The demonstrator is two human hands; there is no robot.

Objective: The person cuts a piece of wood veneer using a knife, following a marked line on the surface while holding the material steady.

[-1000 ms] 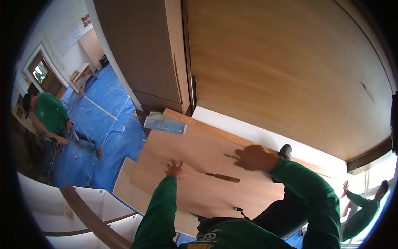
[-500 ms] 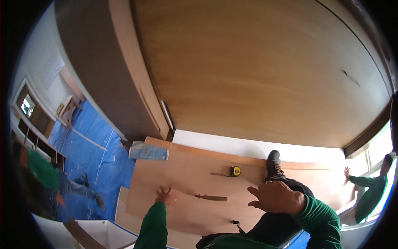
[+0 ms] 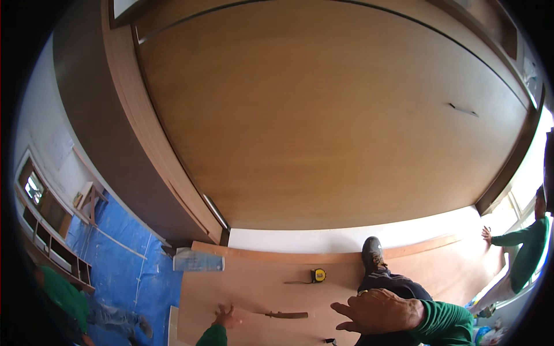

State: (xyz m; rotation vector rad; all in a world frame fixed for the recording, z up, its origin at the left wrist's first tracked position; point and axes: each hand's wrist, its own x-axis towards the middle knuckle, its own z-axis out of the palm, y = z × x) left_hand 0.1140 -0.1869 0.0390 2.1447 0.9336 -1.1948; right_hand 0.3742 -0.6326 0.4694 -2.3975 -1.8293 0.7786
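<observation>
My left hand (image 3: 226, 316) rests on the light brown board (image 3: 231, 288), fingers spread, holding nothing. Just right of it lies a slim tool with a brown handle (image 3: 288, 315); its exact kind is unclear. My right hand (image 3: 378, 310) is over my bent leg, empty, with fingers stretched toward the left. Farther off on the board sits a yellow and black tape measure (image 3: 318, 275), a thin dark stick (image 3: 296, 282) beside it. My dark shoe (image 3: 372, 254) stands at the board's far edge.
A large upright wooden panel (image 3: 329, 127) rises ahead, beside a dark side panel (image 3: 109, 132). A plastic-wrapped pack (image 3: 199, 260) lies at the board's far left corner. Blue sheeting (image 3: 118, 248) covers the floor at left. People in green work at left (image 3: 63, 300) and right (image 3: 522, 248).
My view has tilted upward, so more of the upright panel shows and the board sits lower in the picture. Both hands keep about the same places over board and leg.
</observation>
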